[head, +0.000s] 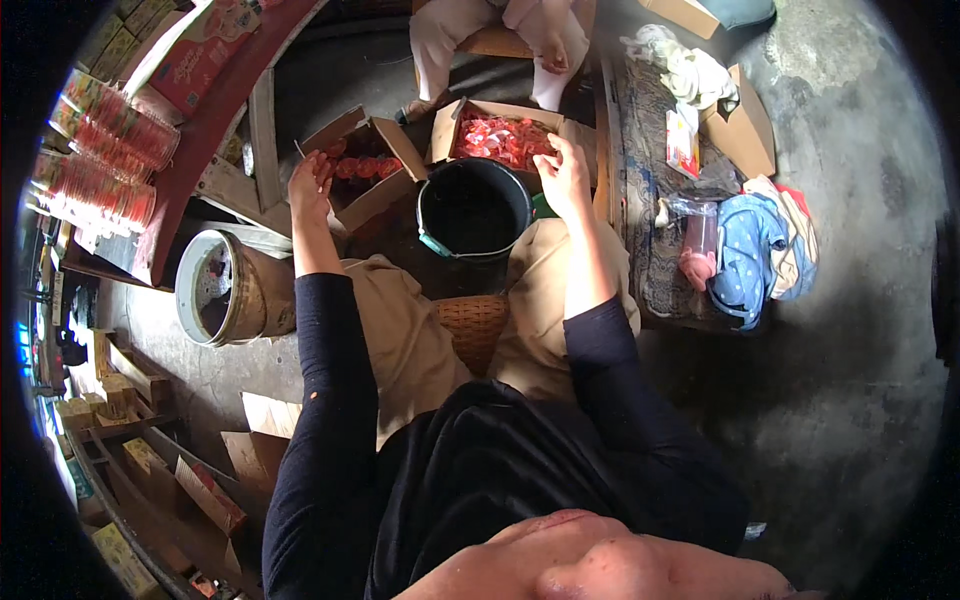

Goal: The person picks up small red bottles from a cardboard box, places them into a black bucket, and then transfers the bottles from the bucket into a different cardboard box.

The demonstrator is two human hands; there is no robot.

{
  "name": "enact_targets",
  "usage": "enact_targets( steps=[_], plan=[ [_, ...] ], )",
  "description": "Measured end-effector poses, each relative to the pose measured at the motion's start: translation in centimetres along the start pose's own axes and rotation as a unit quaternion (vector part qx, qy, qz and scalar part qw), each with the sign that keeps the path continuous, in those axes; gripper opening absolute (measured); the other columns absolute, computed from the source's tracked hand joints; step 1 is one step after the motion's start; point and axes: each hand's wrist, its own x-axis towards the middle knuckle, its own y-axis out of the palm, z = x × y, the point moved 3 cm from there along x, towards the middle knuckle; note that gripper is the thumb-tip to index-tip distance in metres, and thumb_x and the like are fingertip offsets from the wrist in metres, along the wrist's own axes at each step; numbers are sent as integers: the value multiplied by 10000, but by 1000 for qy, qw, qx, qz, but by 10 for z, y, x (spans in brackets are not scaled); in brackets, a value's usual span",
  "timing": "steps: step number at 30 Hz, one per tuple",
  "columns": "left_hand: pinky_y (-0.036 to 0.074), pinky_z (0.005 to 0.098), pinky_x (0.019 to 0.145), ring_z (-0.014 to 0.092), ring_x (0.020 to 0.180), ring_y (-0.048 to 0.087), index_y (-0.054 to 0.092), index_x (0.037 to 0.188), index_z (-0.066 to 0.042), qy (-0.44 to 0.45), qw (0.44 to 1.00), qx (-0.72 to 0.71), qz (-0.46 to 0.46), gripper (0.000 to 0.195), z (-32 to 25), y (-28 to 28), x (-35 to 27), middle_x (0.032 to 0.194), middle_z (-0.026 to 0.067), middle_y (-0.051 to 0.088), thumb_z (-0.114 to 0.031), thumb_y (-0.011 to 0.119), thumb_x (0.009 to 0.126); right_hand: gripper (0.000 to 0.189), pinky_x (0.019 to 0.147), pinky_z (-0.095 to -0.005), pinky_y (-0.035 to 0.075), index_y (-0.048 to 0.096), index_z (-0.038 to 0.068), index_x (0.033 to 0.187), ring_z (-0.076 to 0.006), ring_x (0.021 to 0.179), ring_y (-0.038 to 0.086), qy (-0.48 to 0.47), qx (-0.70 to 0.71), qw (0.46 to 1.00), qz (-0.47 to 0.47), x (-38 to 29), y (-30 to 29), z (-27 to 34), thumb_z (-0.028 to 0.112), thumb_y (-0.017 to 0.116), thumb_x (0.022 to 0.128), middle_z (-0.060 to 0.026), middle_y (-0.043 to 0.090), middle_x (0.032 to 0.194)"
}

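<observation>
My left hand [310, 187] is at the left edge of a cardboard box [401, 150] that holds red round plastic pieces [367, 166]. Its fingertips are beside some of these pieces, and I cannot tell whether they grip one. Over the near right corner of a second cardboard box [445, 133], my right hand [564, 176] is raised with fingers bent and apart, and nothing shows in it. That box is filled with red and whitish plastic pieces [502, 139]. Between my hands stands a black bucket [472, 206] with a dark inside.
A whitish bucket [255, 289] stands at my left. Stacks of red packaged goods [112, 157] lie on a red-edged table [202, 112]. Another person's legs [435, 45] are beyond the boxes. To the right, a patterned bench [649, 225] bears blue cloth [750, 247] and a plastic cup [699, 240].
</observation>
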Motion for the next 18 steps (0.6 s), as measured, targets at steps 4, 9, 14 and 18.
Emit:
enact_targets(
  steps=[4, 9, 14, 18],
  plan=[
    [402, 331, 840, 145, 933, 564, 596, 1070, -148, 1, 1000, -9, -6, 220, 0, -4, 3, 1044, -7, 617, -238, 519, 884, 450, 758, -332, 549, 436, 25, 1242, -273, 949, 618, 17, 22, 1000, 14, 1, 0, -2, 40, 612, 828, -199, 428, 1208],
    [410, 346, 817, 153, 901, 571, 595, 1077, -146, 14, 1000, 5, -6, 241, -2, -16, 0, 1025, 0, 623, -229, 541, 858, 390, 775, -325, 529, 510, 22, 1184, -268, 933, 627, -1, 24, 1000, -10, 4, 1, 6, 75, 634, 817, -182, 530, 1087],
    [390, 346, 752, 163, 918, 573, 597, 1091, -149, 36, 998, 41, 14, 263, -6, -3, -25, 995, 18, 629, -261, 487, 880, 377, 804, -314, 499, 528, -14, 1155, -228, 958, 598, -21, 28, 996, -77, 16, -26, -30, 113, 643, 819, -159, 576, 1118],
    [359, 360, 833, 163, 886, 570, 607, 1040, -147, 22, 1000, -10, -8, 210, 3, -4, -17, 982, 30, 631, -209, 528, 855, 404, 839, -308, 478, 481, 21, 1221, -193, 999, 568, 90, 229, 960, -131, 14, -65, -62, 70, 612, 842, -116, 556, 1116]
  ],
)
